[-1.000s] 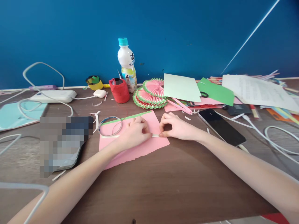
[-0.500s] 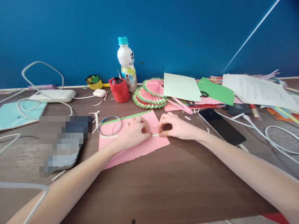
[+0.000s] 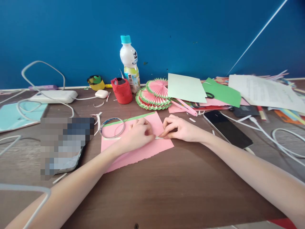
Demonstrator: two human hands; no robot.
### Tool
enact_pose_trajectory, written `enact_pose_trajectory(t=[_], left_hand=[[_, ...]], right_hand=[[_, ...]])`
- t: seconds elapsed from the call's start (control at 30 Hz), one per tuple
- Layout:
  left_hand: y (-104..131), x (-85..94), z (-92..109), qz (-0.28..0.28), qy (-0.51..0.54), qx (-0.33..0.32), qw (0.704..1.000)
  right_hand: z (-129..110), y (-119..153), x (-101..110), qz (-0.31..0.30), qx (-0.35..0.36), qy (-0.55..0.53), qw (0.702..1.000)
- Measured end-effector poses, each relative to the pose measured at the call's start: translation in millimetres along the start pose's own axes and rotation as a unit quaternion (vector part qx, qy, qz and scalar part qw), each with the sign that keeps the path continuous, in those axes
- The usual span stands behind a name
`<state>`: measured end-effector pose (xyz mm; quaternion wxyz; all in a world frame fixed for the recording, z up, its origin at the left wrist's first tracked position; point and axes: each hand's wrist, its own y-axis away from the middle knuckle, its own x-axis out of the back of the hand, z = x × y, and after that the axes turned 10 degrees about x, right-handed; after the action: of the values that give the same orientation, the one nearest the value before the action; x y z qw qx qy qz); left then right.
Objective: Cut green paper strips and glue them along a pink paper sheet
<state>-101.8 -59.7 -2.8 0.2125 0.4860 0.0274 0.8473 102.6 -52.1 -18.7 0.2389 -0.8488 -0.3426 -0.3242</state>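
A pink sheet of paper with a green strip along its far edge lies on the brown table. A narrow white strip runs across the sheet, partly hidden by my hands. My left hand rests on the sheet with fingers curled, its fingertips at the strip. At the strip's right part, the thumb and fingers of my right hand are pinched together. Whatever is between the fingertips is too small to make out. A ring-shaped bangle surrounds my left wrist area, over the sheet.
Behind the sheet stand a bottle, a red roll and folded paper fans. A pixelated phone lies left, a black phone right. White cables and loose papers spread over the right side.
The fingers of my right hand have moved slightly left along the strip and closed up, narrowing the gap between thumb and forefinger. My left hand has stayed almost still.
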Motion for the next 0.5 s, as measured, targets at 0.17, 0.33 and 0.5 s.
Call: enact_pose_trajectory(t=[0.17, 0.33, 0.5], left_hand=[[0.1, -0.4, -0.1, 0.001, -0.001, 0.002, 1.000], [-0.2, -1.8, -0.1, 0.007, -0.001, -0.004, 1.000], [-0.4, -2.9, -1.0, 0.015, -0.007, -0.011, 1.000]], right_hand=[[3.8, 0.5, -0.1, -0.001, 0.006, 0.005, 1.000], [4.8, 1.5, -0.1, -0.008, 0.005, 0.005, 1.000], [4.0, 1.5, 0.7, -0.007, 0.011, 0.006, 1.000]])
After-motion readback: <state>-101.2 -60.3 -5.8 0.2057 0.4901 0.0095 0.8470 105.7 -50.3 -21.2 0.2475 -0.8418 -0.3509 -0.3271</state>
